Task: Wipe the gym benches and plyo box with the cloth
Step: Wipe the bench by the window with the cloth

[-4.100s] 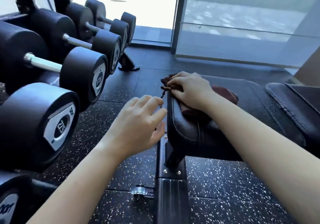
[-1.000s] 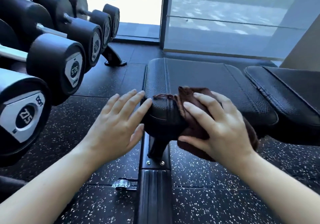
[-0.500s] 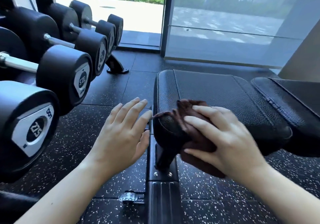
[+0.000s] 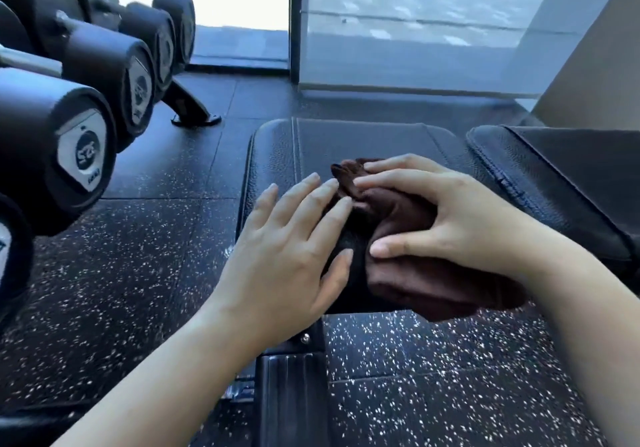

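Note:
A black padded gym bench seat (image 4: 363,142) lies in front of me, its near end under both hands. A brown cloth (image 4: 415,273) is draped over that near end and hangs down its front face. My right hand (image 4: 460,221) holds the cloth, fingers on top and thumb pressed into it at the front. My left hand (image 4: 284,256) lies flat on the seat's near left corner with straight fingers, their tips touching the cloth's edge. The bench's second pad (image 4: 561,183) angles away at the right. No plyo box is in view.
A rack of black dumbbells (image 4: 79,142) fills the left side, its foot (image 4: 190,111) on the speckled rubber floor (image 4: 138,256). The bench's black frame (image 4: 294,394) runs toward me below the seat. Glass panels (image 4: 415,24) stand behind the bench.
My left hand has moved right from beside the seat onto its near corner, reaching the cloth. My right hand with the cloth has stayed at the seat's near end. The view dipped closer.

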{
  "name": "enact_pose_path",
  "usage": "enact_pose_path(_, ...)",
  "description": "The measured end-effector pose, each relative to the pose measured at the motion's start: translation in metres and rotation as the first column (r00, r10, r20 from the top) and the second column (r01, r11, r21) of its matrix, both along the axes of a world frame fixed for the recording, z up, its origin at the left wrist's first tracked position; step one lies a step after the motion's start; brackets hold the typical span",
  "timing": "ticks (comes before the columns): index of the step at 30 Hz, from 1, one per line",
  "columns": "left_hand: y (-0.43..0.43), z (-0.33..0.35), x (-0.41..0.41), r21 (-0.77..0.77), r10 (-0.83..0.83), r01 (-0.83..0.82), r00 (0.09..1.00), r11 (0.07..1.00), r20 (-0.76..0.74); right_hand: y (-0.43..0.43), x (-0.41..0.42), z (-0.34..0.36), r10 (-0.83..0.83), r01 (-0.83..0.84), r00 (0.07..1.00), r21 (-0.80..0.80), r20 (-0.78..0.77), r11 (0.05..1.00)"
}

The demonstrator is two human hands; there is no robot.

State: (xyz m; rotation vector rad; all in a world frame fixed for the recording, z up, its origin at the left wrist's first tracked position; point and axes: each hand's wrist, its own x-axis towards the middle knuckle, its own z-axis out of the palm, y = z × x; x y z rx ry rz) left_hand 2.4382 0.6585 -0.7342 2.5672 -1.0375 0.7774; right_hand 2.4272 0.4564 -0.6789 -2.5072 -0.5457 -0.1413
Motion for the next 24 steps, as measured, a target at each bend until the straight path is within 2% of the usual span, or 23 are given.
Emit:
enact_pose_path(4,-0.002,0.004,-0.003,-0.013,0.06,-0.062,0.992,0.998,-0.115,0.008,-0.006,-0.009,-0.072,0.078,0.993,-0.051,0.096,0.996)
enact_pose_path(12,-0.003,0.005,-0.006,0.036,0.121,-0.117,0.982,0.992,-0.142,0.024,-0.012,-0.014,-0.23,0.24,0.957,-0.037,0.179,0.97)
enact_pose_path(16,-0.004,0.017,-0.011,0.061,0.14,-0.128,0.948,0.99,-0.284,0.038,-0.027,-0.008,-0.307,0.332,0.926,-0.085,0.22,0.94)
enact_pose_path(19,-0.007,0.038,-0.022,0.051,0.222,-0.222,0.871,0.974,-0.439,0.04,-0.034,0.005,-0.315,0.335,0.939,-0.158,0.14,0.929)
enact_pose_path(24,-0.017,0.114,-0.054,0.097,0.3,-0.292,0.815,0.952,-0.496,0.028,-0.05,0.064,-0.316,0.303,0.948,-0.203,-0.036,0.931)
